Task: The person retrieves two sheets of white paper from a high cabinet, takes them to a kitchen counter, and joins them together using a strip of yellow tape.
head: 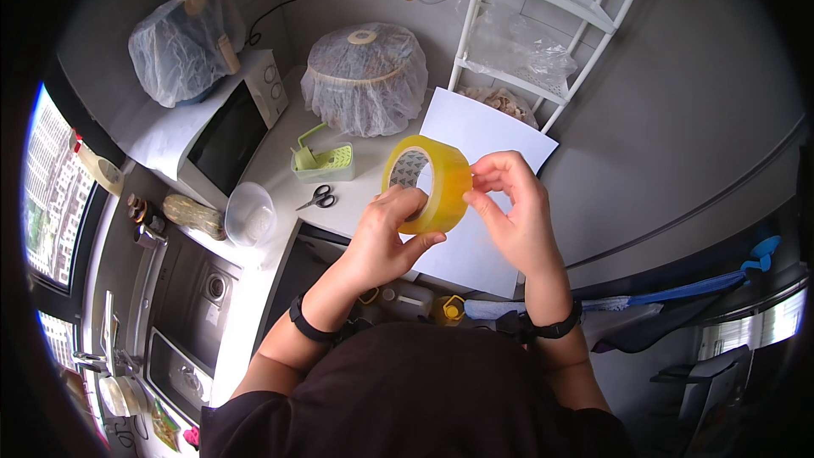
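Note:
My left hand (389, 236) grips a large roll of clear yellowish packing tape (450, 187), its fingers in the cardboard core and its thumb under the rim. At the roll's right side is my right hand (516, 213), thumb and fingertips close together at the tape's outer face; whether they pinch a tape end is too small to tell. Beneath the hands a large white sheet (470, 261) lies over the counter's right part. A pair of black-handled scissors (324, 196) rests on the counter, left of the roll.
A green and clear plastic container (324, 164), a clear plastic tub (250, 216) and a squash (194, 216) stand on the counter. Farther back are a mesh-covered round item (365, 79) and a microwave oven (229, 133). A sink (197, 286) is at left, a white rack (528, 73) at back right.

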`<state>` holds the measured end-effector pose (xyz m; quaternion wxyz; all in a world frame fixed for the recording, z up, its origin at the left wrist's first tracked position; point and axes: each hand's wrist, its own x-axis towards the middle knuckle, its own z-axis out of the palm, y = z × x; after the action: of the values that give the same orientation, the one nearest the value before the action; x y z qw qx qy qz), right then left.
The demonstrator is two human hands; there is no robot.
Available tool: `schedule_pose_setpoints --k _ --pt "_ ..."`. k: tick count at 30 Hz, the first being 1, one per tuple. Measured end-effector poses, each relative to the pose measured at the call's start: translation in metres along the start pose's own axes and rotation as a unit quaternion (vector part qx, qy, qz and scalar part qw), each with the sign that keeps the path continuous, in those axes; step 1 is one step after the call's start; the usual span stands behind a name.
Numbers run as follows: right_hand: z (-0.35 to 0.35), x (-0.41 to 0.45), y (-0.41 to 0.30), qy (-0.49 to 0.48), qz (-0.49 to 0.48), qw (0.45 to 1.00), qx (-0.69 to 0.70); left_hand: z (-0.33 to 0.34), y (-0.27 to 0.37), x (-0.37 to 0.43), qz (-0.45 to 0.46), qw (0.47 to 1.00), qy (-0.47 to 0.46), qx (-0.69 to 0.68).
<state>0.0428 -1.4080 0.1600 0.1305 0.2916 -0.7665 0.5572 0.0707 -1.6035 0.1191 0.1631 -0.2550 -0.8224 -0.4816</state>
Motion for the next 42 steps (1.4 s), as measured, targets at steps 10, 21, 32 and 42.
schedule_pose_setpoints --k 10,21,32,42 --pt "0.0 0.009 -0.003 -0.004 -0.256 0.921 -0.294 -0.003 0.002 -0.005 -0.028 1.0 0.002 -0.008" --pt "-0.01 0.017 -0.006 -0.167 -0.166 0.931 -0.28 -0.005 -0.003 -0.014 0.024 0.999 -0.03 0.025" --pt "-0.01 0.009 0.005 -0.211 -0.129 0.948 -0.198 -0.005 0.008 -0.021 -0.024 0.997 -0.073 0.009" --pt "0.0 0.003 0.015 -0.065 -0.115 0.986 -0.107 -0.005 0.003 -0.021 -0.05 0.999 -0.004 0.017"
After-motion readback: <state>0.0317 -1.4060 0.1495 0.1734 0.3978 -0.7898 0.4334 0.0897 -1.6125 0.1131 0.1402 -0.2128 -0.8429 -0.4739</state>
